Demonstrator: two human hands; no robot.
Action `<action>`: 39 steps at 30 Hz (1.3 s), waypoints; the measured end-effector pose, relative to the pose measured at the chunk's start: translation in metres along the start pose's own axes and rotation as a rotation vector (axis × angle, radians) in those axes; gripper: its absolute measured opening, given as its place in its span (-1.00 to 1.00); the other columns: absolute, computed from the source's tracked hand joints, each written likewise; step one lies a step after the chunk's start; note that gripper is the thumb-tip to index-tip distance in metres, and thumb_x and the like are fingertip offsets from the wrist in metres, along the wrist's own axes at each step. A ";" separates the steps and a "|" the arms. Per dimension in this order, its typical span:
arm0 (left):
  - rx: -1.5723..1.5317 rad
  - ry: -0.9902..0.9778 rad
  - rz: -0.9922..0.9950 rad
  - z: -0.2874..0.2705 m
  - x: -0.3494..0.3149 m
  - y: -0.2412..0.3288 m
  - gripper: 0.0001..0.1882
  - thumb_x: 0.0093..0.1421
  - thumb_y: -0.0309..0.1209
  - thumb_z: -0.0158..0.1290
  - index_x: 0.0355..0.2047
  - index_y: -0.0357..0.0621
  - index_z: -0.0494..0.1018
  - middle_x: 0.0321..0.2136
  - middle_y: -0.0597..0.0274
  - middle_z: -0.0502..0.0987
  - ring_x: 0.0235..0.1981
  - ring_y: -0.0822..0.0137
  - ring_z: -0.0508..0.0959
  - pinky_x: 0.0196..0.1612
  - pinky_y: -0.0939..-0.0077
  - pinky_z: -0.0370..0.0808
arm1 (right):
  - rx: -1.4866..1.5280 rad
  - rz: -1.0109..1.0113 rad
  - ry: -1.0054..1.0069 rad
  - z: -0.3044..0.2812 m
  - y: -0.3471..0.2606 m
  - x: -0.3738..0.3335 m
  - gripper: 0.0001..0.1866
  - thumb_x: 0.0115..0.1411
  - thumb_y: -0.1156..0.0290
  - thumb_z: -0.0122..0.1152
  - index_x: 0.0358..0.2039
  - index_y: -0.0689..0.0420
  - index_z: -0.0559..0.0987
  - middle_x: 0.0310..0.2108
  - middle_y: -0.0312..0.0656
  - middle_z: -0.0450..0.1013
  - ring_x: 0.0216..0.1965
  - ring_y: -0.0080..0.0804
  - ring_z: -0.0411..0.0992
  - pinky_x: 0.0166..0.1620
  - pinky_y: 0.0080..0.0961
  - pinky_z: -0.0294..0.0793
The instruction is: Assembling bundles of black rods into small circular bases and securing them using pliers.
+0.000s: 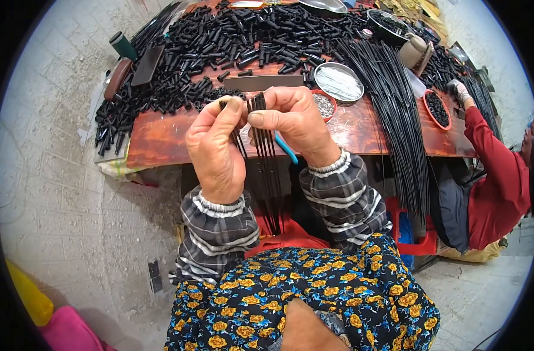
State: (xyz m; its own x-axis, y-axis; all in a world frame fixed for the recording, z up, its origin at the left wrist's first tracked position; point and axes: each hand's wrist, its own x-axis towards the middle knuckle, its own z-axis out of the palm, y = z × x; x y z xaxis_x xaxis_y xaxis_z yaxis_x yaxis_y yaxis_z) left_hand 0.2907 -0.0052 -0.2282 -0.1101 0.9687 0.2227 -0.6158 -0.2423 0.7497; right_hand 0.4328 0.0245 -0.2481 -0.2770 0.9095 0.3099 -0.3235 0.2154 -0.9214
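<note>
Thin black rods (268, 181) hang down over my lap, their upper ends bunched in my right hand (302, 123), thumb pressed against the fingers. Beside it, my left hand (216, 153) is closed in a pinch on the upper ends of a few more black rods (239, 143). Both hands are raised in front of the table's near edge, fingertips almost meeting. Below my right wrist, a blue curved handle (287, 148) shows at the table edge; the rest of that tool is hidden.
Black tubular parts (237, 35) are heaped across the reddish table (161, 137). Long black rods (395, 117) overhang its edge at right, near a dish of thin pale sticks (339, 82) and a red bowl of black rings (437, 110). At right, a co-worker's gloved hand (460, 93) reaches in.
</note>
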 end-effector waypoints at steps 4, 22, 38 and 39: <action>0.030 0.048 0.022 0.011 0.001 -0.003 -0.94 0.15 -0.54 0.14 -0.36 -0.28 0.54 -0.44 0.33 0.56 -0.43 0.57 0.47 -0.30 0.71 0.39 | -0.090 0.026 0.012 0.006 -0.015 -0.004 -0.93 0.09 0.54 0.29 -0.46 0.25 0.57 -0.46 -0.26 0.54 -0.46 -0.64 0.45 -0.35 -0.71 0.44; 0.798 0.112 0.000 -0.102 0.009 -0.036 -0.82 0.09 -0.57 0.11 -0.27 -0.36 0.56 -0.46 0.29 0.48 -0.51 0.51 0.48 -0.45 0.63 0.42 | -0.067 -0.046 0.102 -0.005 -0.005 -0.004 -0.81 0.21 0.48 0.14 -0.19 0.29 0.58 -0.36 -0.21 0.56 -0.34 -0.59 0.50 -0.28 -0.66 0.48; 1.581 0.061 0.399 -0.130 0.053 -0.045 -0.83 -0.02 -0.38 0.22 -0.40 -0.15 0.60 -0.51 0.15 0.47 -0.48 0.25 0.53 -0.38 0.38 0.44 | 0.023 0.002 0.059 -0.012 -0.007 -0.007 -0.77 0.21 0.40 0.18 -0.17 0.26 0.55 -0.32 -0.18 0.56 -0.27 -0.46 0.52 -0.17 -0.55 0.49; 1.625 0.071 0.414 -0.129 0.055 -0.046 -0.84 -0.02 -0.37 0.22 -0.42 -0.15 0.59 -0.52 0.15 0.47 -0.48 0.23 0.53 -0.37 0.35 0.44 | 0.048 0.015 0.061 -0.013 -0.009 -0.010 -0.77 0.21 0.40 0.18 -0.18 0.26 0.55 -0.32 -0.19 0.55 -0.27 -0.46 0.53 -0.19 -0.57 0.50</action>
State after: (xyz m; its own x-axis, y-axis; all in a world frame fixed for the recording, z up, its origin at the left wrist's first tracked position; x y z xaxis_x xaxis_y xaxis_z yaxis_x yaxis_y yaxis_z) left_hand 0.2122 0.0661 -0.3313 -0.1076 0.8188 0.5639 0.8471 -0.2214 0.4832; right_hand 0.4497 0.0183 -0.2458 -0.2271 0.9327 0.2801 -0.3631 0.1858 -0.9131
